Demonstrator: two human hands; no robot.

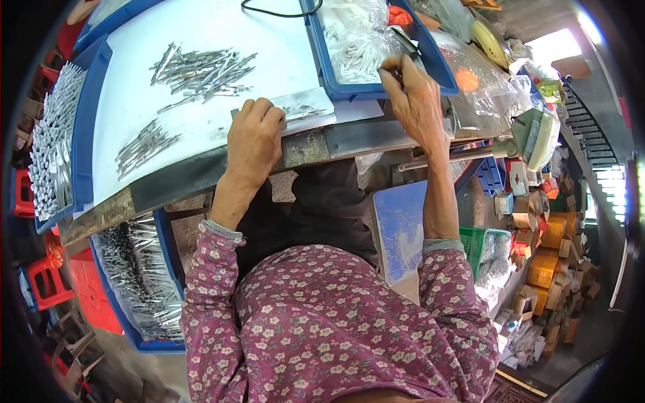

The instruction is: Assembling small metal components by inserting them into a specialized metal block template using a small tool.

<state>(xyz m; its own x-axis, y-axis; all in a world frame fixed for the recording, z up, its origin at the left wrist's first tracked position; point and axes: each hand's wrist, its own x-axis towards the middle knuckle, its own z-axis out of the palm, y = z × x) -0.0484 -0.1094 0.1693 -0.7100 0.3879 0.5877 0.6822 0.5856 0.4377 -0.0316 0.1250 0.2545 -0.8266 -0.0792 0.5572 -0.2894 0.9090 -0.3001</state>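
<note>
My left hand (254,138) is over the front edge of the white-covered table (275,57), its fingers curled closed. A small dark end shows by its fingertips; what it is I cannot make out. Beside it lies a smudged white pad (302,107). My right hand (418,107) is raised at the near right corner of a blue tray (366,89), fingers pinched together; anything in them is too hidden to name. That tray holds clear plastic packaging (356,50). Farther left lie a large pile of thin metal rods (201,72) and a smaller pile (144,149).
A blue bin of white-tipped rods (54,141) stands at the table's left. Another blue bin of metal rods (144,269) sits below the edge. A lamp head (534,138) on an arm juts out at right. Cardboard boxes (544,269) are stacked beyond; red stools (47,282) stand left.
</note>
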